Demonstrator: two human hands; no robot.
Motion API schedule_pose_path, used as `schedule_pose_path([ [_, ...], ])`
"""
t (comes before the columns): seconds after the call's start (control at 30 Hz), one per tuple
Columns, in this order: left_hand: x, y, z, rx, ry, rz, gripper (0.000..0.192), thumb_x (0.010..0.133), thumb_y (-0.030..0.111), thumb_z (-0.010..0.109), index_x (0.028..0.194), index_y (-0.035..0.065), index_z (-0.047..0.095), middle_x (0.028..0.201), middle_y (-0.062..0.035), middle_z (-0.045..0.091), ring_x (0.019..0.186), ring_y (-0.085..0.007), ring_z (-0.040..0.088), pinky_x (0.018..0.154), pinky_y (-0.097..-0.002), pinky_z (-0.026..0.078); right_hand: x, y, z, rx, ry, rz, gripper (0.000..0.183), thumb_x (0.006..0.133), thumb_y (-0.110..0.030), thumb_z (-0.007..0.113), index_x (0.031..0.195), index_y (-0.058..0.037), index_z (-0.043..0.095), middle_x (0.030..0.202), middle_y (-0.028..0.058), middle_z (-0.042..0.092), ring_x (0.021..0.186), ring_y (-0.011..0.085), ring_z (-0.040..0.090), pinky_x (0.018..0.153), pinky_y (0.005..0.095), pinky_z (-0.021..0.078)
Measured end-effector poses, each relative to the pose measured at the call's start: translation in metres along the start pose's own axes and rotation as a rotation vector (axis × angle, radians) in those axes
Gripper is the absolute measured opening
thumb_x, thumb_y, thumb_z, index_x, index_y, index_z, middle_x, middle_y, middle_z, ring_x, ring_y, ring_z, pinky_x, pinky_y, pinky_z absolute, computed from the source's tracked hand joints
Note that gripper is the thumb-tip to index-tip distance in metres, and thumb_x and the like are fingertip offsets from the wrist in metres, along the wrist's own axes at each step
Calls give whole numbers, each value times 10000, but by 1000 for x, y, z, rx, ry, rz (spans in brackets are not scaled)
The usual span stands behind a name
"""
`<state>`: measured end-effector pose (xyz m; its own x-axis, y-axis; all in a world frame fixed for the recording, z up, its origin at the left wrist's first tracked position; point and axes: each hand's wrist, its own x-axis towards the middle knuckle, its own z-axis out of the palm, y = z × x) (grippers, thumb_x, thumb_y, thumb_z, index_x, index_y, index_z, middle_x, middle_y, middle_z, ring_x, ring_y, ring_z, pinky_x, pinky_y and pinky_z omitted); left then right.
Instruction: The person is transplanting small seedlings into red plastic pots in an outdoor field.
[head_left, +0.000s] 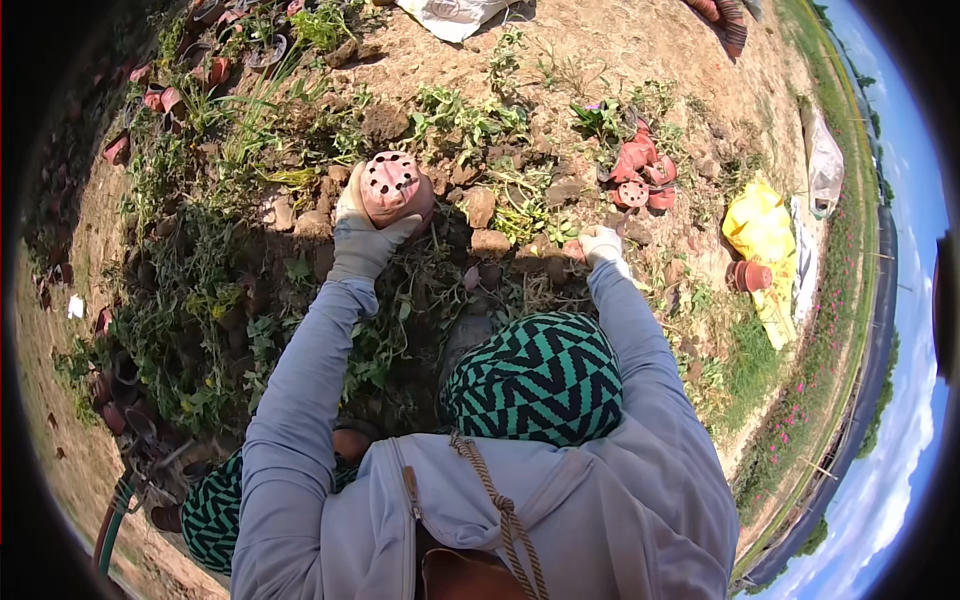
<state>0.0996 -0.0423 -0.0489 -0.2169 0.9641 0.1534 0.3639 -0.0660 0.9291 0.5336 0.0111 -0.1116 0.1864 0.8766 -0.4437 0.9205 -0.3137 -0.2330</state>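
My left hand (373, 225), in a pale, soiled glove, grips a reddish plastic plant pot (390, 187) whose base with drainage holes faces me. At the right, my right hand (600, 244), gloved too, is low over the soil, its fingers curled at a small reddish piece (574, 251); whether it grips this piece is hard to tell. Just beyond that hand lies a cluster of crumpled reddish pots (641, 176). Between my hands are brown soil clods (480, 206) and uprooted or trailing green plants (525, 217).
Stacked reddish pots (750, 277) lie by a yellow plastic sack (761, 225) at the right. White sacks (823, 161) lie farther right and at the top. Weeds (210, 300) and scattered pots (214, 71) spread over the left. A hose (112, 521) runs at the lower left.
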Motion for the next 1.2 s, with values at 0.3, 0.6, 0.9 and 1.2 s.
schedule_pose_path([
  [0.3,1,1,1,-92,1,-2,1059,539,399,861,1351,4,310,1216,-201,476,1121,-323,497,961,-393,408,-58,-16,-9,937,-351,-13,471,784,-152,683,1203,-16,517,1004,70,648,904,168,621,798,279,498],
  [0.6,-4,0,1,-107,-15,-66,1022,539,295,874,1342,0,315,1244,-170,469,1146,-281,485,976,-368,399,-53,-27,9,764,-384,8,407,673,-63,781,994,-3,536,916,73,658,825,155,634,738,286,527],
  [0.9,-3,-3,6,-159,-1,-36,1059,535,343,874,1370,54,290,1254,-187,441,1141,-325,470,969,-407,401,-24,-11,21,630,-488,-103,411,672,-87,765,1044,-25,604,906,61,643,807,139,608,770,287,501],
  [1.2,-4,-9,1,-166,-12,-47,1073,522,381,871,1376,86,291,1257,-199,441,1156,-357,451,971,-438,383,-45,-58,-35,666,-327,47,157,755,-155,679,808,-10,651,661,47,606,493,110,530,433,252,426],
])
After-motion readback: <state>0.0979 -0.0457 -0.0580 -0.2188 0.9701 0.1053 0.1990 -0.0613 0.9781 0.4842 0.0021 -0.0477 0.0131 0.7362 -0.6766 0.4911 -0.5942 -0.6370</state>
